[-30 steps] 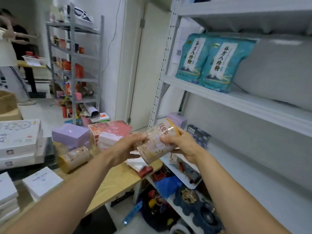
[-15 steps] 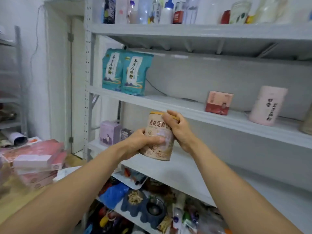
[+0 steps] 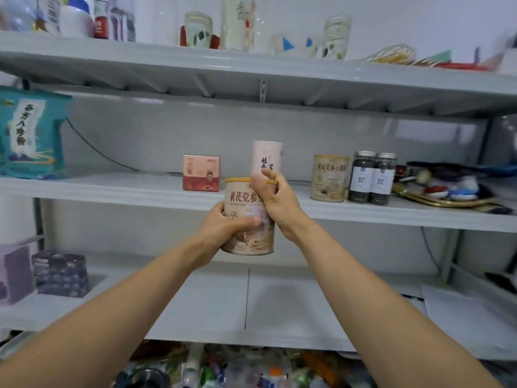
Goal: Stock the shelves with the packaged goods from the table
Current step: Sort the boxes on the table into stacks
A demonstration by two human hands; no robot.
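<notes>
Both hands, left (image 3: 223,225) and right (image 3: 272,200), grip upright canister (image 3: 246,217) before shelf (image 3: 140,189)

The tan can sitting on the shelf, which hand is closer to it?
Right. The right hand grips the top of the held can, left of the shelf can; the left hand grips lower down, farther left.
</notes>
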